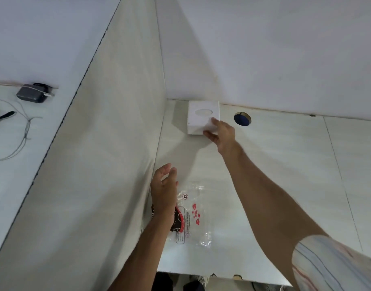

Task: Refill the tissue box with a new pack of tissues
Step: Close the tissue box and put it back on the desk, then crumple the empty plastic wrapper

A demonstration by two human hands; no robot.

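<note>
Two hands over the white desk (275,164): right hand (221,133) has fingers on top and thumb on the near side of the white tissue box (202,118), which sits in the far corner against the back wall, beside a round cable hole (242,118). Left hand (163,192) is open, holding nothing, above the clear printed tissue wrapper (193,215) lying flat near the partition (109,143)

Counter (285,164): back left corner occupied by tissue box (202,119), walls closing two sides. Round hole (242,118) just right of it, near back edge. Plastic wrapper (193,215) by left wall, toward front edge. Centre, right side: open surface.
</note>
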